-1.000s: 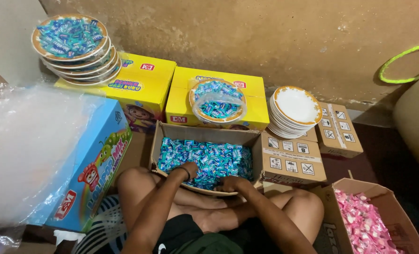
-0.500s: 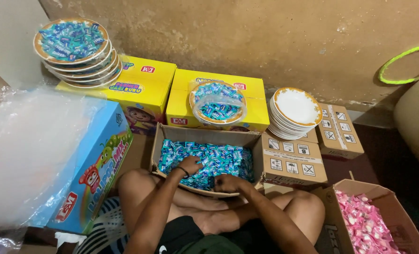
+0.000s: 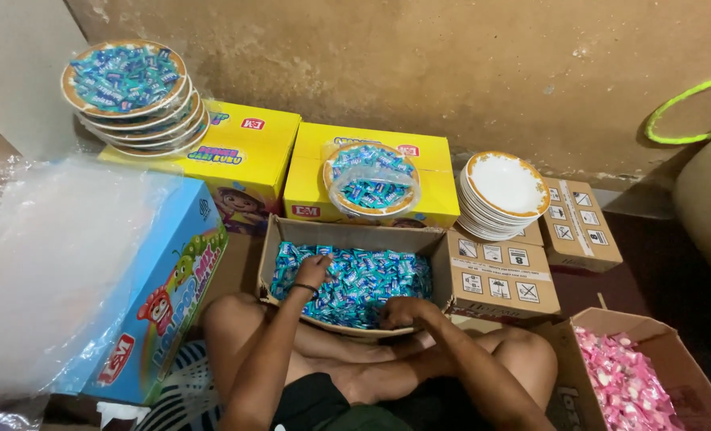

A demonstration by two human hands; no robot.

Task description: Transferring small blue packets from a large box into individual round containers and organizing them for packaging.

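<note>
Left hand [image 3: 314,271]: my fingers are curled down into the blue sweets [image 3: 355,281]; whether they are clamped on any, I cannot tell.
Right hand [image 3: 399,313]: at the near edge of the sweets, fingers bent together; grip not visible.
Sweets: inside the open cardboard box [image 3: 443,263], against my crossed legs.
Wrapped plate [image 3: 371,179]: behind the box, on a yellow carton [image 3: 311,172].
Empty plates [image 3: 503,195]: right of the box.

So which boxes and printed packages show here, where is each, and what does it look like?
Open brown carton, centre: blue wrapped sweets; left hand and right hand in it.
Two yellow boxes by the wall, bearing plates.
Blue cartoon-printed box, left, under clear plastic.
Brown cartons with handling symbols, right.
Open carton of pink sweets, bottom right.
</note>
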